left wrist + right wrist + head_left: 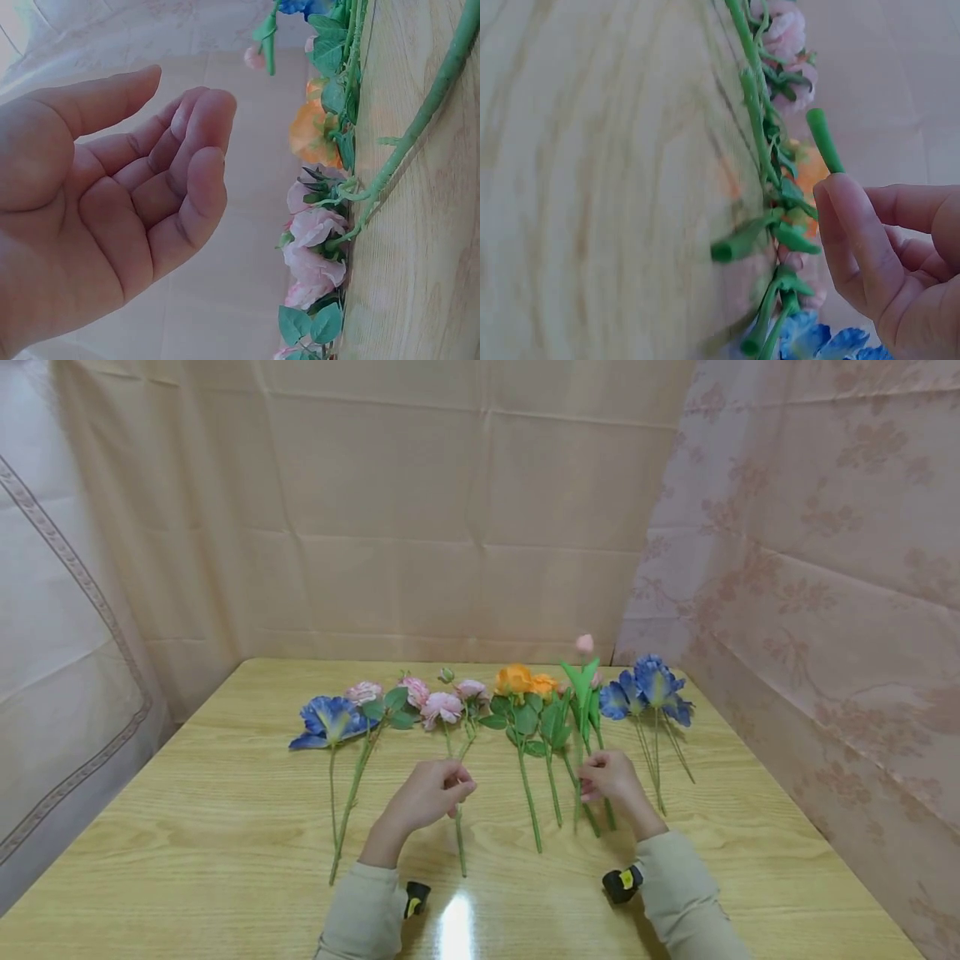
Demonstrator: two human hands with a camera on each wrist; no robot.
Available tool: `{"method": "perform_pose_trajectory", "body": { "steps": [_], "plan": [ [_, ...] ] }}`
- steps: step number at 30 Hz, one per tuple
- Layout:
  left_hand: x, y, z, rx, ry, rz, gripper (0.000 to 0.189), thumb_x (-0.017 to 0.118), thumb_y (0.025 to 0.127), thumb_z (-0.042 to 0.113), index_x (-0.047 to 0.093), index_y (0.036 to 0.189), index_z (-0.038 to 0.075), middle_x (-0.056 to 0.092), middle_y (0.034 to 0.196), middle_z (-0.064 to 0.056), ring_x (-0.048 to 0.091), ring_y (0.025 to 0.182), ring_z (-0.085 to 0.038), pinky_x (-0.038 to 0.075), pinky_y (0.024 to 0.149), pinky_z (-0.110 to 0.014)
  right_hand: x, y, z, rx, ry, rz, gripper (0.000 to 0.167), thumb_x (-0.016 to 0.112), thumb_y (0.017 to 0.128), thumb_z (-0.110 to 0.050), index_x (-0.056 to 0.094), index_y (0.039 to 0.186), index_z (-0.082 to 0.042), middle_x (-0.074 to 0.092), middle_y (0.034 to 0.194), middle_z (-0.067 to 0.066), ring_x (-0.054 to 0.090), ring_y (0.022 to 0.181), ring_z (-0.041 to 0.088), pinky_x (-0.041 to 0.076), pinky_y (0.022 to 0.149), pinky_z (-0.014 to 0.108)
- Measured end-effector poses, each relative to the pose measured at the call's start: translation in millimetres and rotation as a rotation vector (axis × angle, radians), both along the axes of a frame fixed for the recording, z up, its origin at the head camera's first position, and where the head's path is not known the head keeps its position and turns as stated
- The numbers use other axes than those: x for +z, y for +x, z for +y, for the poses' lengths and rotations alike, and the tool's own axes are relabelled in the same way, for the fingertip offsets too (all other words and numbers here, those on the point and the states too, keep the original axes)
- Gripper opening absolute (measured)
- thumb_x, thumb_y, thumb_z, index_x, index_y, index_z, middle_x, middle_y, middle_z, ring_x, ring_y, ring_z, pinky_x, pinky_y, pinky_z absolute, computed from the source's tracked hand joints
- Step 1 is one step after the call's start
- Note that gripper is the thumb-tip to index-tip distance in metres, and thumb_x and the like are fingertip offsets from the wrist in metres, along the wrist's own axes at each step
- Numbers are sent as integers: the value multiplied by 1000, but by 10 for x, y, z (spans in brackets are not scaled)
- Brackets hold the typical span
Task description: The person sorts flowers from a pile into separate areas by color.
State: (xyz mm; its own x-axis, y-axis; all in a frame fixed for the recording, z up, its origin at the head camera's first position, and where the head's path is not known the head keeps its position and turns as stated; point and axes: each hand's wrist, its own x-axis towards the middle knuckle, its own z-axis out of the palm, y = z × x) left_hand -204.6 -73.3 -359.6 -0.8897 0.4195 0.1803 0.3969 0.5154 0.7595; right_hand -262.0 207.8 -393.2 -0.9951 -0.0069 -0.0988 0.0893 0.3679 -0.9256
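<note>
In the head view my right hand (613, 779) pinches the stem of a pink tulip (584, 644) with green leaves, raised above the table. The right wrist view has the cut end of its green stem (825, 141) sticking out past the fingertips. My left hand (429, 795) hovers over the stems of the pink flowers (441, 708). Its fingers are loosely curved around nothing in the left wrist view, with the palm showing. Beneath my right hand lie other green stems (609, 814). Orange flowers (513, 679) lie between the two hands, farther back.
Blue flowers lie at both ends of the row, one bloom (330, 721) at left and a cluster (656, 685) at right. The row crosses a wooden table (225, 827) before a beige curtain (375, 527). Black devices with yellow marks (622, 885) sit by both wrists.
</note>
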Motion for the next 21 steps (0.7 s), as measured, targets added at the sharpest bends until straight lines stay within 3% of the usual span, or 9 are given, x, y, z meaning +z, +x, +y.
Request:
{"method": "perform_pose_trajectory", "body": {
  "steps": [8,21],
  "plan": [
    [-5,-1,-4,-17,-10,-20,15,51,91,11,60,90,-2,55,62,-9,57,55,-30,42,55,-28,-13,-29,107,23,44,-31,14,51,84,6,54,93,17,56,65,14,58,51,16,51,52,30],
    [-20,-1,-10,-35,-24,-27,14,52,91,10,61,89,0,53,61,-3,57,55,-30,42,53,-28,-47,-79,169,34,62,-105,13,51,85,6,54,92,16,55,68,15,57,53,16,51,52,28]
  ]
}}
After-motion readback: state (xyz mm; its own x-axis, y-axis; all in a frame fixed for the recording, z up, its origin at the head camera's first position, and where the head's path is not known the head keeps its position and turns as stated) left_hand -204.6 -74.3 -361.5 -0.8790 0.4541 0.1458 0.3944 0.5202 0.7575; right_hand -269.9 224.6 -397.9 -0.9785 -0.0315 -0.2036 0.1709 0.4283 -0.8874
